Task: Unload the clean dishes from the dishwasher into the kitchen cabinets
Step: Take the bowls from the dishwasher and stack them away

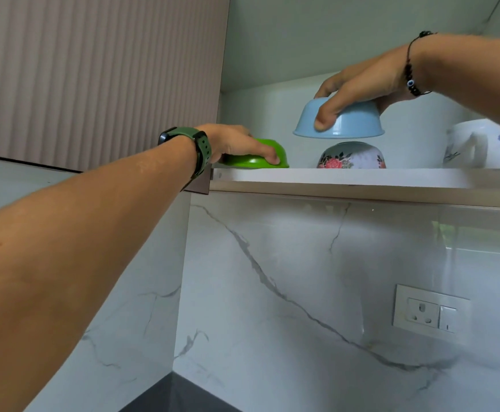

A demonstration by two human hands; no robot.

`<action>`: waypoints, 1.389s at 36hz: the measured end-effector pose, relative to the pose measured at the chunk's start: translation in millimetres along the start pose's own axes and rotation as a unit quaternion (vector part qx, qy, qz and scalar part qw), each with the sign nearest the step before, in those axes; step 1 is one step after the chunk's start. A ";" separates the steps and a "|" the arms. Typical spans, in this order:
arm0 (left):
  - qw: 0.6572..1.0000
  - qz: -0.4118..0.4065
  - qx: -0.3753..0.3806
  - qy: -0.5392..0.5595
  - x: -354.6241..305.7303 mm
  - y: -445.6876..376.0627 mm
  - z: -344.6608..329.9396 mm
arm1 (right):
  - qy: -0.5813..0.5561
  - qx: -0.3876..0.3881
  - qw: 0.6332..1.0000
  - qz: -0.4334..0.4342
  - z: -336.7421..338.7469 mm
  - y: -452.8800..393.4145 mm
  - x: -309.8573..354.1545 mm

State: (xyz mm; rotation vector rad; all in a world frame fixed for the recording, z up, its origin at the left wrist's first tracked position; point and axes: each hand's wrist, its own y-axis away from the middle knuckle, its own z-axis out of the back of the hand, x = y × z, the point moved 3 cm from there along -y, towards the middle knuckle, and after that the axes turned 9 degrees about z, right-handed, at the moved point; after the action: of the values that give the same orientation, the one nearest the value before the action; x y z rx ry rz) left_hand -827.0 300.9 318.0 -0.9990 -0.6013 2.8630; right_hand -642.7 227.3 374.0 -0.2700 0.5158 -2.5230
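Both hands up at the cabinet shelf (332,175)! Left hand (234,142), green watch (196,147) on its wrist, curls over an upturned green bowl (260,157) resting on the shelf's left end. Right hand (359,87) grips a light blue bowl (353,120) upside down, hovering just above a floral bowl (351,156) mid-shelf. White floral jug (478,144) stands further right on the shelf.

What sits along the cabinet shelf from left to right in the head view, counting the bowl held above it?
green bowl under the left hand → blue bowl held upside down by the right hand, directly above the floral bowl → white floral mug
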 end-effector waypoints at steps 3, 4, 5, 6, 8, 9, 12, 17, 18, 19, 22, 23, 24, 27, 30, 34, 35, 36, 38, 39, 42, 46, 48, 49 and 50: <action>1.000 0.003 0.026 0.005 -0.3 -1.5 -3.0 | -0.001 -0.004 1.000 0.005 0.7 -1.9 -1.7; 0.999 0.004 0.036 0.008 -0.2 -1.4 -4.3 | -0.002 -0.006 1.000 0.007 1.5 -2.2 -2.0; 0.999 0.004 0.045 0.010 0.0 -1.5 -5.6 | -0.003 -0.009 1.000 0.009 2.1 -2.4 -2.4; 0.999 0.005 0.049 0.009 0.4 -2.1 -6.9 | -0.003 -0.010 1.000 0.010 2.7 -2.6 -2.6; 0.999 0.007 0.050 -0.003 1.4 -4.2 -8.6 | -0.004 -0.010 1.000 0.009 3.0 -2.7 -2.9; 0.999 0.005 0.049 -0.006 1.6 -4.9 -8.9 | -0.004 -0.009 1.000 0.009 3.2 -2.6 -3.2; 0.999 -0.001 0.044 -0.010 3.1 -6.3 -9.8 | -0.007 -0.010 1.000 0.008 4.5 -2.6 -4.7; 0.999 -0.026 0.034 -0.004 1.2 -6.9 -4.7 | -0.001 -0.004 1.000 0.003 7.2 -1.0 -6.1; 0.999 -0.036 0.033 0.006 -0.7 -5.9 -1.4 | -0.001 -0.005 1.000 0.003 8.0 -0.9 -5.8; 0.998 -0.046 0.029 0.018 -2.7 -4.9 2.8 | -0.003 -0.007 1.000 0.002 8.7 -1.1 -5.1; 0.996 -0.073 0.002 0.052 -10.5 -0.3 17.8 | -0.010 -0.013 1.000 0.003 11.7 -2.3 -0.8; 0.995 -0.081 -0.005 0.057 -13.3 1.6 22.8 | -0.011 -0.016 1.000 0.005 12.9 -3.3 1.5; 0.994 -0.090 -0.011 0.058 -16.4 3.6 27.9 | -0.011 -0.020 1.000 0.007 14.4 -4.3 4.5; 0.992 -0.111 -0.019 0.061 -24.3 5.9 41.8 | -0.012 -0.028 0.999 0.010 20.3 -9.2 13.5; 0.988 -0.126 -0.038 0.077 -32.5 11.0 57.5 | -0.020 -0.035 0.999 0.009 30.7 -17.6 21.0; 0.979 -0.153 -0.071 0.111 -48.3 22.1 79.0 | -0.037 -0.071 0.997 0.005 50.1 -27.5 29.7; 0.977 -0.160 -0.069 0.124 -52.3 24.9 83.3 | -0.043 -0.082 0.996 0.002 55.2 -29.1 32.1; 0.974 -0.170 -0.063 0.136 -56.6 27.9 87.4 | -0.050 -0.089 0.995 0.001 60.5 -30.4 34.6; 0.968 -0.190 -0.050 0.158 -64.5 33.5 94.2 | -0.059 -0.096 0.994 0.002 71.3 -32.7 39.4; 0.963 -0.202 -0.044 0.170 -68.0 36.2 96.9 | -0.063 -0.102 0.993 0.004 76.5 -32.8 41.8; 0.946 -0.257 -0.034 0.196 -77.9 41.7 102.6 | -0.090 -0.137 0.986 0.013 93.0 -33.7 46.3; 0.910 -0.294 -0.033 0.290 -95.0 40.7 105.7 | -0.144 -0.195 0.969 0.042 109.9 -38.8 52.5; 0.875 -0.285 -0.044 0.388 -105.0 36.2 110.9 | -0.158 -0.221 0.961 0.057 114.3 -43.6 55.1; 0.852 -0.277 -0.043 0.442 -110.6 35.4 113.6 | -0.162 -0.232 0.957 0.062 115.7 -46.0 55.6; 0.826 -0.270 -0.036 0.493 -116.1 35.2 115.8 | -0.165 -0.244 0.953 0.066 117.2 -48.8 55.3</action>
State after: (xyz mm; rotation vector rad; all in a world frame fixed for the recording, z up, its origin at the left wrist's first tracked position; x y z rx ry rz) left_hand -802.8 208.6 455.9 -1.7352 -0.6957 1.5295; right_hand -677.4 199.2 505.0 -0.7952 0.9763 -2.1261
